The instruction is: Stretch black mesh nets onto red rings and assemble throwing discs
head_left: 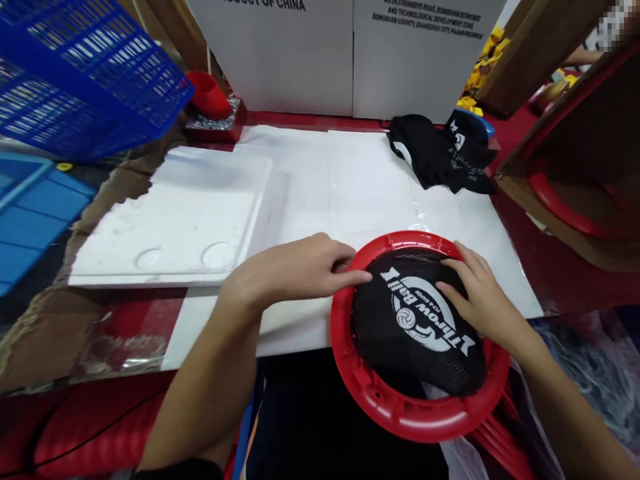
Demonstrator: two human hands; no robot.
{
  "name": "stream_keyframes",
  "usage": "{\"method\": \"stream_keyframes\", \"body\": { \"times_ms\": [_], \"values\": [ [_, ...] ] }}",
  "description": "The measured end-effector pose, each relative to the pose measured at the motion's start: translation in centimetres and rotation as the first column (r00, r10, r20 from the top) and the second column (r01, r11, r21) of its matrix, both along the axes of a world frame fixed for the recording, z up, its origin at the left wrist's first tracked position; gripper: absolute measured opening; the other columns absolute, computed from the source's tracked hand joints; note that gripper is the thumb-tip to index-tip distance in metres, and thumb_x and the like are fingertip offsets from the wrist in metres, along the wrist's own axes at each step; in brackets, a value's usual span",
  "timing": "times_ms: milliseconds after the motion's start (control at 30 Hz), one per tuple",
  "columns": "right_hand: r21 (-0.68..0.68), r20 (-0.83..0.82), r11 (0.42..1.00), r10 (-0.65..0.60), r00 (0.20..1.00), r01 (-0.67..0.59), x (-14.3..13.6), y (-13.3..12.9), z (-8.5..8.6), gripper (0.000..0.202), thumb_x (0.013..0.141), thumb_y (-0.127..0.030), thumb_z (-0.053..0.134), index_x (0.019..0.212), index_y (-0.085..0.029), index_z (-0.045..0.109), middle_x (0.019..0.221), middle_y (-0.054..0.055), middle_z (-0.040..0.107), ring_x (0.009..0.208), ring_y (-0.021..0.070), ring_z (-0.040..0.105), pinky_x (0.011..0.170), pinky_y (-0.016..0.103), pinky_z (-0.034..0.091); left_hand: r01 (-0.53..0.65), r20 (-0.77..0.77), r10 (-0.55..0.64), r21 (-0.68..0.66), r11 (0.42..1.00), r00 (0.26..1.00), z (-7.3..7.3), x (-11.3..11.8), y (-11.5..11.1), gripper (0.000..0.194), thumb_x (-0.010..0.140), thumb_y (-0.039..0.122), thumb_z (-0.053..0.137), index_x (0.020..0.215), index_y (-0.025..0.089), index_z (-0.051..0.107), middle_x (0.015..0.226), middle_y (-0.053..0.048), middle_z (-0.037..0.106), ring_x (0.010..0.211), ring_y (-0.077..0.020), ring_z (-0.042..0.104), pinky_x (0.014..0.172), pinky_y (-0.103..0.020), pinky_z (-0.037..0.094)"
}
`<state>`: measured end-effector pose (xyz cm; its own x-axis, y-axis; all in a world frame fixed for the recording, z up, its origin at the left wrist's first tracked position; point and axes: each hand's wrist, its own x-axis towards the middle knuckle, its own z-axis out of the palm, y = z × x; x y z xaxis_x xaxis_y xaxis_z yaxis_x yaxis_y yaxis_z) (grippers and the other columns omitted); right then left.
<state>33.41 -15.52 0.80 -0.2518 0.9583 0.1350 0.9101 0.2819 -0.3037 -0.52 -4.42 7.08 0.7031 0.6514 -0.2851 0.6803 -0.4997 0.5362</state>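
Note:
A red plastic ring (pixel 345 333) with a black mesh net (pixel 380 340) across its middle is tilted at the table's front edge, over my lap. White "Throw Ball" lettering is printed on the mesh. My left hand (pixel 320 267) grips the ring's upper left rim, its thumb over the rim and the other fingers curled, partly hidden. Across the right side of the rim lies my right hand (pixel 480 293), with bent fingers holding there and fingertips touching the mesh. More black printed nets (pixel 440 150) lie bunched at the table's back right.
A white foam slab (pixel 185 213) lies on the table's left. Behind stands a large white carton (pixel 300 60). A blue basket (pixel 100 73) and a red cup (pixel 210 93) are at back left. An open cardboard box (pixel 590 173) at right holds a red ring (pixel 565 207).

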Motion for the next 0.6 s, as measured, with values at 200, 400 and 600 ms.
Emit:
{"method": "stream_keyframes", "body": {
  "times_ms": [200, 400, 600],
  "values": [
    [-0.099, 0.077, 0.984, 0.155, 0.985, -0.147, -0.2, 3.6, 1.7, 0.052, 0.094, -0.044, 0.074, 0.144, -0.035, 0.062, 0.166, 0.012, 0.046, 0.148, 0.0435, 0.046, 0.119, 0.070, 0.045, 0.157, 0.162, -0.245, 0.423, 0.892, 0.956, -3.2, 3.6, -0.1, 0.027, 0.100, 0.039, 0.068, 0.118, 0.019, 0.072, 0.132, -0.015, 0.065, 0.120, -0.0303, 0.060, 0.100, -0.040, 0.047],
    [-0.137, -0.076, 0.966, 0.211, 0.975, -0.220, 0.5, 5.6, 2.7, 0.028, 0.099, -0.045, 0.068, 0.123, -0.034, 0.074, 0.158, 0.010, 0.055, 0.149, 0.0386, 0.047, 0.122, 0.069, 0.040, 0.135, 0.202, -0.209, 0.328, 0.935, 0.957, -4.4, 3.8, 0.1, 0.025, 0.100, 0.042, 0.067, 0.102, 0.017, 0.072, 0.124, -0.014, 0.064, 0.115, -0.0286, 0.058, 0.098, -0.039, 0.049],
    [-0.169, -0.331, 0.964, 0.138, 0.933, -0.203, 0.6, 6.7, 2.4, 0.010, 0.098, -0.036, 0.067, 0.099, -0.027, 0.072, 0.147, 0.008, 0.064, 0.139, 0.0296, 0.058, 0.121, 0.059, 0.041, -0.066, 0.423, 0.040, 0.046, 0.997, 0.905, -4.4, 3.6, 1.3, 0.012, 0.095, 0.029, 0.069, 0.091, 0.020, 0.075, 0.092, -0.004, 0.075, 0.090, -0.0199, 0.066, 0.087, -0.034, 0.048]
  ]
}}
